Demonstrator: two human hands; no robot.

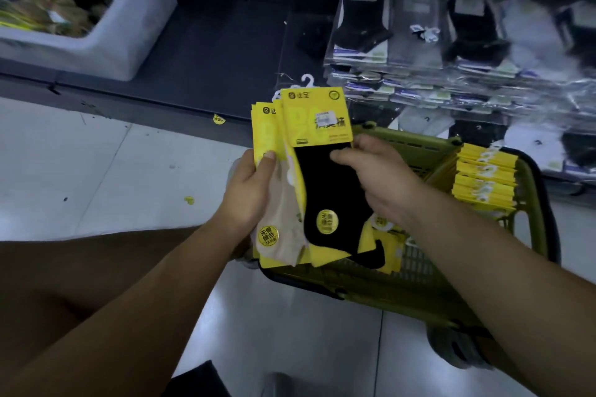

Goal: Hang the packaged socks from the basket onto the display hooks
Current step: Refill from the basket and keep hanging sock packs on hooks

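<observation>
My left hand (pixel 250 192) grips a fanned bundle of sock packs (pixel 274 151) with yellow cards and white plastic hangers; a beige sock shows in the front one. My right hand (pixel 375 171) pinches the black sock pack (pixel 325 180) at the front of that bundle, thumb across the sock. Both hands hover over the left end of the olive-green basket (pixel 364 280) on the floor. Inside the basket a stack of yellow sock packs (pixel 483 177) stands at the right, and loose packs (pixel 383 235) lie on its bottom. No display hooks are visible.
Bagged black, grey and white socks (pixel 419 39) are piled on the dark low shelf (pixel 209 51) behind the basket. A white bin (pixel 122 42) of mixed goods sits at the far left. My bare knee (pixel 80 284) fills the lower left over the white tiled floor (pixel 96 171).
</observation>
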